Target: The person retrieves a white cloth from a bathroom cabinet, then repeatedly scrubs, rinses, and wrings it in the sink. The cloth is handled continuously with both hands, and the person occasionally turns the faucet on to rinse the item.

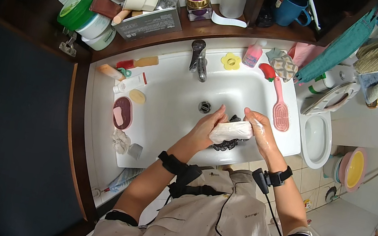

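Observation:
A wet white cloth point(233, 131) is stretched between my two hands above the front right of the sink basin point(169, 122). My left hand point(208, 128) grips its left end, thumb up. At the other end my right hand point(261, 131) holds the cloth, with white lather on the skin near the thumb. Dark lacy fabric point(225, 145) hangs or lies just beneath the white cloth; whether it is joined to it I cannot tell. Beyond the hands are the metal drain point(205, 107) and the faucet point(201, 61).
Toiletry tubes point(130, 83), a soap dish point(130, 104) and crumpled tissue point(120, 141) line the left ledge. A pink hairbrush point(281, 111) and a pink bottle point(253, 54) sit right and back. A crowded wooden shelf point(212, 29) overhangs the rear; a toilet point(316, 138) adjoins the right side.

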{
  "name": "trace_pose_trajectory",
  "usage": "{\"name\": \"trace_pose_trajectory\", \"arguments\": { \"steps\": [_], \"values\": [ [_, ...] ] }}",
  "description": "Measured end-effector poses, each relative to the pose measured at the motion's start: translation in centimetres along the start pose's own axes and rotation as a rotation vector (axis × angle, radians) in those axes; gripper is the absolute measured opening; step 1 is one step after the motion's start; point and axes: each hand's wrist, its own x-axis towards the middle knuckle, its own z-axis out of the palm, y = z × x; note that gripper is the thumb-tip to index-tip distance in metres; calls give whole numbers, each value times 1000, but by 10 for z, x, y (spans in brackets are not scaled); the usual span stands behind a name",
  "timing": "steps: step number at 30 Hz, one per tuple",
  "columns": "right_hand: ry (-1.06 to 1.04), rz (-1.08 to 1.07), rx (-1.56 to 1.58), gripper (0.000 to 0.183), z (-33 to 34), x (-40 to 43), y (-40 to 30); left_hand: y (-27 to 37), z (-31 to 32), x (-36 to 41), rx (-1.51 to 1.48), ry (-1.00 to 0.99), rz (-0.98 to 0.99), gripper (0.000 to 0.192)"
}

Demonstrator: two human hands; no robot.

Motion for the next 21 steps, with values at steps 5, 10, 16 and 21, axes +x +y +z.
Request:
{"name": "trace_pose_trajectory", "arguments": {
  "steps": [5,10,16,21],
  "values": [
    [-61,-57,6,36,-2,-11,-11,15,13,-14,121,34,2,41],
    [-157,-115,-24,27,-10,-15,-12,23,20,-27,594,-25,94,27],
    [-259,-106,-99,13,-15,-17,-3,27,18,-28,806,13,227,16],
    [-334,-84,-368,17,-22,-15,1,24,15,-28,892,20,367,17]
  ]
}}
